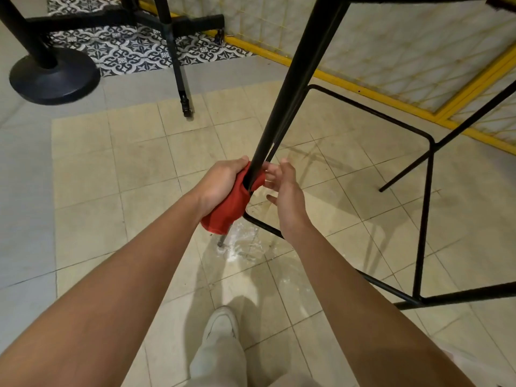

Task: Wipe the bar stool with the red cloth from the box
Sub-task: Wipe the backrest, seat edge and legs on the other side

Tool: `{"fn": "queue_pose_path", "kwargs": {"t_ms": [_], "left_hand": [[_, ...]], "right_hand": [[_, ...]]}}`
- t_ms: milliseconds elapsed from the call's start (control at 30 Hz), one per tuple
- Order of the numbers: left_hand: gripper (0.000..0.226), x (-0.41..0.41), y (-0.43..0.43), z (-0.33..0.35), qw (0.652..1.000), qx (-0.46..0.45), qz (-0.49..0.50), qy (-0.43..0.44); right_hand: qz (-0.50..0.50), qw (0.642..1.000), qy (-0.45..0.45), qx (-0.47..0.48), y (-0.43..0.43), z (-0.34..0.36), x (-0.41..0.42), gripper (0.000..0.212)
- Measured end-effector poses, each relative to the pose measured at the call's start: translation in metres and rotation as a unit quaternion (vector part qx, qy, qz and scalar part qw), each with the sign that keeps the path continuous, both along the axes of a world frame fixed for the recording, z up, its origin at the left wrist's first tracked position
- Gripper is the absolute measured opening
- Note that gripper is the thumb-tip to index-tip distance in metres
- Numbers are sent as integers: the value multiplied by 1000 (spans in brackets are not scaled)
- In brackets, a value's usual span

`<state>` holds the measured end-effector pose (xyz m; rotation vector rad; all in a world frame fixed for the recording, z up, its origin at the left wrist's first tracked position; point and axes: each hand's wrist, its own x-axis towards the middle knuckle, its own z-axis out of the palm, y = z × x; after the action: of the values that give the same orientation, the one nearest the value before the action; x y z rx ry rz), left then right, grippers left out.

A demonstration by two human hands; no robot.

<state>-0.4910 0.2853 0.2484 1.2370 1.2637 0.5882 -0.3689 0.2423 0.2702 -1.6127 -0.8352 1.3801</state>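
The bar stool (296, 68) is a black metal frame; its near leg runs down the middle of the view to a foot rail low down. A red cloth (231, 208) is wrapped around the lower part of that leg. My left hand (220, 182) grips the cloth against the leg from the left. My right hand (284, 188) is just right of the leg with loosely spread fingers, its fingertips touching the cloth's right edge. The stool's seat is out of view above.
The stool's other legs and foot rail (424, 169) spread to the right. A round black stand base (53, 76) and another black leg (181, 88) are at the upper left. A yellow-framed mesh panel (363, 90) runs along the back. My shoe (223, 322) is on the tiled floor below.
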Motion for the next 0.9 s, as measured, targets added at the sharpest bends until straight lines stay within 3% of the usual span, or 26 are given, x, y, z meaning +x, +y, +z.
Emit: {"fn": "queue_pose_path", "kwargs": {"t_ms": [133, 333, 433, 600, 767, 900], "left_hand": [[48, 4, -3, -12, 999, 25, 37, -26], [51, -4, -4, -55, 982, -35, -12, 186], [50, -5, -4, -54, 983, -69, -2, 168], [48, -5, 1, -42, 998, -26, 0, 50], [46, -8, 9, -55, 980, -15, -88, 177], [37, -13, 11, -60, 968, 27, -110, 223]], "right_hand": [[-10, 1000, -13, -1, 0, -12, 3, 55], [9, 999, -11, -39, -4, -25, 1, 50], [14, 998, -14, -52, -6, -28, 0, 50], [5, 998, -15, -53, -7, -32, -3, 51], [-3, 998, -24, -64, -7, -39, -1, 53], [-5, 997, -25, -70, -9, -44, -2, 54]]}}
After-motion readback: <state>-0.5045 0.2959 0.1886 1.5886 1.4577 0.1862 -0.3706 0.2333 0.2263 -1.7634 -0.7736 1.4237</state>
